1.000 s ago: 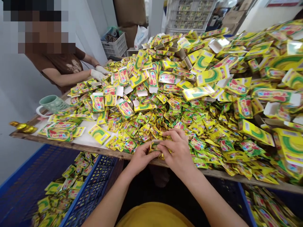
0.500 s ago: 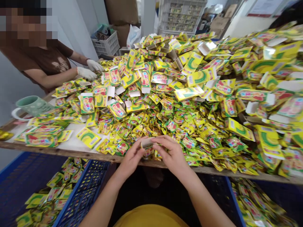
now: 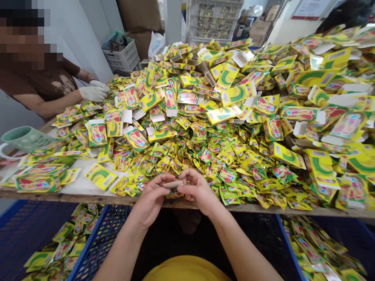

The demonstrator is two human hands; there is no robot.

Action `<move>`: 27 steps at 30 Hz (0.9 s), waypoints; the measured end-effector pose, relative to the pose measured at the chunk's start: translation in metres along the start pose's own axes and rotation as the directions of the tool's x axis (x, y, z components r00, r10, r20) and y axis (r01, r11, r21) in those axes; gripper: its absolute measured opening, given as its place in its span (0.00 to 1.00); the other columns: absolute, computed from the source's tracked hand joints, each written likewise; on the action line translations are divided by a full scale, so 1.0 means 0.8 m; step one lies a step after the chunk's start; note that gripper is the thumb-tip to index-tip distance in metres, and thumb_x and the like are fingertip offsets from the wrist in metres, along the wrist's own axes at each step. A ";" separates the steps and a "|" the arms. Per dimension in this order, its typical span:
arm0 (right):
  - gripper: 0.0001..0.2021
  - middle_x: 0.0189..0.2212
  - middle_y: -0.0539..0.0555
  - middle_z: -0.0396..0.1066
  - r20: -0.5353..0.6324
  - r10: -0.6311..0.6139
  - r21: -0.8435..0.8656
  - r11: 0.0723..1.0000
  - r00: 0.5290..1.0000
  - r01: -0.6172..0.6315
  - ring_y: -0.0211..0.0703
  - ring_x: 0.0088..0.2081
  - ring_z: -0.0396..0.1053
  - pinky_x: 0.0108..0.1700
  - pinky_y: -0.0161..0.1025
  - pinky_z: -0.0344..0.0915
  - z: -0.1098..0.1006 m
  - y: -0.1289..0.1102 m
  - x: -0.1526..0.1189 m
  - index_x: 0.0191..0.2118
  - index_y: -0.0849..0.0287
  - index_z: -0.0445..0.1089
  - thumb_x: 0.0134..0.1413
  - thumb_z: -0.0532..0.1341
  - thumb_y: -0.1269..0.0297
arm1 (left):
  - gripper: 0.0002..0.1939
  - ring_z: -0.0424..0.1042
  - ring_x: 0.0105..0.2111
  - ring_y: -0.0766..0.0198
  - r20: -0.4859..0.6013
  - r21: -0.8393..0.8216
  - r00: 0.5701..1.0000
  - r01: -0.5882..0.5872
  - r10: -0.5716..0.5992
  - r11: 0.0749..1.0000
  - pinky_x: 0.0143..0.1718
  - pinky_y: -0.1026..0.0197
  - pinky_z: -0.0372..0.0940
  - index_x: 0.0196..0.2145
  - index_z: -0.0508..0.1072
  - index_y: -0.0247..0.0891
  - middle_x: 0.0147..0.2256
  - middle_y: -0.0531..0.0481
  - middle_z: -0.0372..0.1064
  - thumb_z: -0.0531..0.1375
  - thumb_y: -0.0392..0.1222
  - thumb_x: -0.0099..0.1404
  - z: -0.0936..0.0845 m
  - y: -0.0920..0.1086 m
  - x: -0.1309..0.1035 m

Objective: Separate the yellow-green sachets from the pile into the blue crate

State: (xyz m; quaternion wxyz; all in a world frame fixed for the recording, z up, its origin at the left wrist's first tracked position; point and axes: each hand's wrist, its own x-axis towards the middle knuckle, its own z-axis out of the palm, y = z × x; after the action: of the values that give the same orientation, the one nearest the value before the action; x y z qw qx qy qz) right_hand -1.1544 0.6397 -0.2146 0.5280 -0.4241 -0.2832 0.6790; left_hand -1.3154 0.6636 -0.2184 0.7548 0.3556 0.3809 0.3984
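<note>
A small cardboard box (image 3: 172,184) is held between my two hands at the table's front edge; its pale flap side faces me. My left hand (image 3: 152,197) grips its left end, thumb along the near side. The fingers of my right hand (image 3: 197,191) pinch the right end. Right behind my hands lies a heap of small yellow-green sachets (image 3: 205,154). Beyond them rises a pile of yellow printed boxes (image 3: 238,93), many with white flaps standing out. What is inside the held box is hidden.
A co-worker's gloved hands (image 3: 93,93) are at the pile's far left. A green mug (image 3: 27,138) stands on the table's left side. Below the wooden table edge (image 3: 73,198) are blue crates (image 3: 88,249) with filled packs. White crates (image 3: 215,19) stand behind.
The held box has turned so its opening is less visible, showing a thin pale edge. My hands have shifted slightly left in view. The co-worker's gloved hands have drawn together.
</note>
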 end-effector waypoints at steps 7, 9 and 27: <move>0.09 0.28 0.50 0.69 -0.098 -0.271 -0.313 0.922 0.958 0.229 0.30 0.20 0.61 0.19 0.31 0.58 0.003 0.004 0.018 0.33 0.57 0.78 0.46 0.66 0.59 | 0.11 0.72 0.44 0.59 -0.168 0.380 0.925 -0.259 0.342 0.888 0.49 0.59 0.64 0.38 0.79 0.39 0.41 0.47 0.76 0.66 0.42 0.56 -0.012 -0.011 0.010; 0.11 0.28 0.51 0.70 -0.100 -0.294 -0.338 0.909 0.951 0.246 0.31 0.20 0.62 0.20 0.32 0.61 0.003 0.005 0.019 0.32 0.57 0.79 0.46 0.67 0.56 | 0.11 0.72 0.45 0.58 -0.140 0.507 0.887 -0.317 0.440 0.801 0.51 0.57 0.64 0.39 0.79 0.40 0.42 0.47 0.76 0.65 0.43 0.58 -0.012 -0.013 0.013; 0.06 0.34 0.53 0.72 -0.017 -0.521 -0.537 0.724 0.853 0.432 0.39 0.28 0.71 0.29 0.37 0.71 -0.003 0.021 0.013 0.36 0.53 0.77 0.54 0.63 0.61 | 0.09 0.74 0.41 0.62 0.159 0.704 0.763 -0.532 0.626 0.470 0.46 0.60 0.67 0.40 0.79 0.44 0.40 0.49 0.76 0.63 0.38 0.61 -0.020 -0.008 0.016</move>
State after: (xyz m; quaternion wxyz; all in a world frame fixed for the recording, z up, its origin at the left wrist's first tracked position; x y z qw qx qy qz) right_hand -1.1611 0.6451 -0.2329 0.5737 -0.5170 -0.5086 0.3807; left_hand -1.3221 0.6754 -0.2349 0.3496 0.7017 0.4054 0.4701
